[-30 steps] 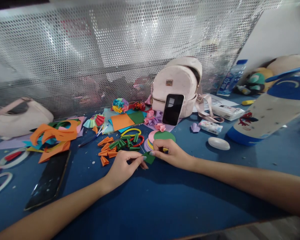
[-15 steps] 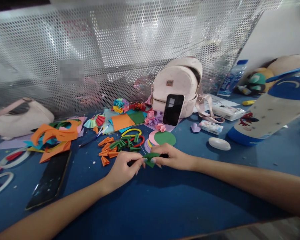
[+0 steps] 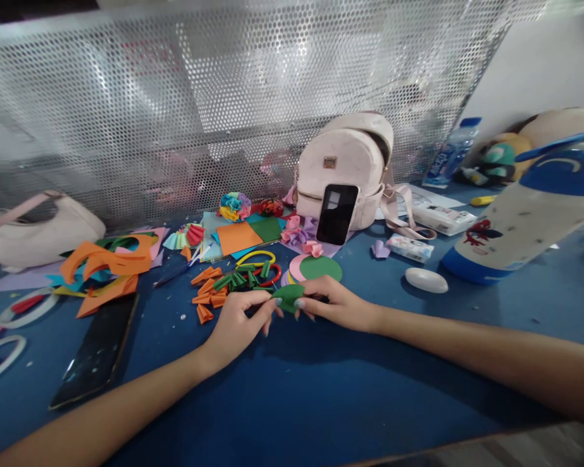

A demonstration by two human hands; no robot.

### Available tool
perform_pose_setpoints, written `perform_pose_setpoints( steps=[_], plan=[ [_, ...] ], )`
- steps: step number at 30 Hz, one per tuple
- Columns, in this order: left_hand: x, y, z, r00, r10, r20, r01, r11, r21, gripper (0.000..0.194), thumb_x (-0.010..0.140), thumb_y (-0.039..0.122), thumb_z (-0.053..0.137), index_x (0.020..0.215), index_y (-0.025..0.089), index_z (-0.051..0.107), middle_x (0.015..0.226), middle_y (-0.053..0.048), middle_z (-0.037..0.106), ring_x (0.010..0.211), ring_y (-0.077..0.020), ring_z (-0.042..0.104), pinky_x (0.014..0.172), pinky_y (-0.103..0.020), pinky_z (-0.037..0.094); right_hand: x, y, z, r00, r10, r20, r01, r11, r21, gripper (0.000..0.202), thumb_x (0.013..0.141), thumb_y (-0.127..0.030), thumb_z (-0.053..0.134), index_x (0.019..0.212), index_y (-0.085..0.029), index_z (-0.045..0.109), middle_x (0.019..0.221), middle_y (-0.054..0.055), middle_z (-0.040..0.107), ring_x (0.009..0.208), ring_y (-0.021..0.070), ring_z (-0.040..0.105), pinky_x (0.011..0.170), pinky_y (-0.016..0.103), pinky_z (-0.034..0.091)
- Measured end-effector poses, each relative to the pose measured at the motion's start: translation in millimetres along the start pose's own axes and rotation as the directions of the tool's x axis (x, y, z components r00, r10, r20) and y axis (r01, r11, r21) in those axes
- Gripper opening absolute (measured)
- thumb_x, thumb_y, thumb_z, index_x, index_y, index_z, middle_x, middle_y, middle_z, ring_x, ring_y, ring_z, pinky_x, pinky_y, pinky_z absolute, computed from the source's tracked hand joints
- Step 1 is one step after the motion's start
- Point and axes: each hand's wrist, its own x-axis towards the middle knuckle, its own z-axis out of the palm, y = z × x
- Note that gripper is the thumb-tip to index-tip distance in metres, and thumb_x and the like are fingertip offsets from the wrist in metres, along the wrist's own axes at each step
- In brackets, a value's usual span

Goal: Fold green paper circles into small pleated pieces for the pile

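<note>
Between my two hands is a piece of green paper [image 3: 288, 298], partly bent, held above the blue table [image 3: 292, 402]. My left hand [image 3: 242, 324] pinches its left edge between thumb and fingers. On the other side, my right hand [image 3: 335, 303] grips the right edge the same way. Just beyond the fingers lie paper circles [image 3: 324, 268] in green, pink and other colours. Folded green paper pieces [image 3: 233, 280] and folded orange paper pieces [image 3: 205, 290] sit behind my left hand, around red-handled and yellow-handled loops [image 3: 257, 259].
A pink backpack [image 3: 343, 162] stands at the back with a phone [image 3: 337, 214] leaning on it. Right are a large bottle [image 3: 525, 214], tissue packs [image 3: 442, 218] and a white oval object [image 3: 426, 280]. Left are a dark phone [image 3: 97, 350], orange paper scraps [image 3: 107, 259] and a handbag [image 3: 43, 227].
The green paper has been turned and shows more of its face, shifted slightly up and left. Fingers of both hands have changed their hold on it.
</note>
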Motion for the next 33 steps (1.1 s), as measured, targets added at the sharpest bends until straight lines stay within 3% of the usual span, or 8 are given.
perform_pose_setpoints(
  steps=[5, 12, 19, 26, 33],
  plan=[
    [0.3, 1.0, 3.0, 0.999, 0.002, 0.051, 0.0, 1.0, -0.028, 0.042, 0.092, 0.033, 0.063, 0.054, 0.018, 0.053, 0.05, 0.002, 0.058, 0.053, -0.0127, 0.057, 0.058, -0.022, 0.045, 3.1, 1.6, -0.1, 0.992, 0.016, -0.124, -0.013, 0.999, 0.029, 0.048, 0.1, -0.059, 0.05, 0.076, -0.018, 0.052, 0.066, -0.002, 0.054, 0.06, 0.0104, 0.046, 0.057, 0.022, 0.036],
    [0.7, 1.0, 4.1, 0.994, 0.021, 0.107, -0.022, 1.0, 0.015, 0.027, 0.081, 0.04, 0.079, 0.078, 0.017, 0.066, 0.068, 0.002, 0.062, 0.061, -0.0125, 0.053, 0.057, -0.022, 0.041, 3.4, 1.6, 0.3, 0.997, 0.022, -0.072, -0.009, 0.983, 0.181, 0.043, 0.098, -0.057, 0.055, 0.082, -0.017, 0.054, 0.066, -0.003, 0.055, 0.059, 0.0099, 0.048, 0.058, 0.023, 0.038],
    [2.1, -0.5, 2.4, 0.996, 0.031, 0.083, -0.032, 0.999, 0.011, 0.009, 0.087, 0.025, 0.069, 0.082, 0.018, 0.068, 0.072, 0.001, 0.064, 0.065, -0.0147, 0.058, 0.061, -0.023, 0.045, 3.0, 0.0, -0.3, 0.999, -0.004, -0.044, 0.011, 0.988, 0.152, 0.044, 0.1, -0.055, 0.052, 0.08, -0.017, 0.055, 0.068, -0.001, 0.058, 0.06, 0.0103, 0.05, 0.059, 0.023, 0.04],
    [2.7, -2.7, 3.8, 0.998, 0.045, 0.043, -0.041, 0.996, -0.083, 0.014, 0.089, 0.016, 0.059, 0.079, 0.016, 0.069, 0.072, -0.001, 0.067, 0.064, -0.015, 0.063, 0.061, -0.024, 0.049, 0.9, -0.9, 1.5, 0.997, -0.008, -0.078, 0.017, 0.994, 0.108, 0.033, 0.102, -0.049, 0.052, 0.096, -0.017, 0.055, 0.082, 0.001, 0.06, 0.066, 0.0107, 0.053, 0.061, 0.024, 0.044],
    [2.8, -4.4, 4.0, 0.994, -0.057, 0.089, 0.067, 0.991, -0.113, 0.01, 0.088, 0.023, 0.066, 0.097, 0.019, 0.068, 0.082, -0.001, 0.07, 0.068, -0.0151, 0.066, 0.065, -0.025, 0.051, 1.0, -0.5, 2.7, 0.995, 0.004, -0.102, 0.003, 0.997, 0.072, 0.033, 0.102, -0.051, 0.05, 0.099, -0.018, 0.053, 0.082, 0.0, 0.058, 0.068, 0.0124, 0.056, 0.062, 0.025, 0.045]
  ],
)
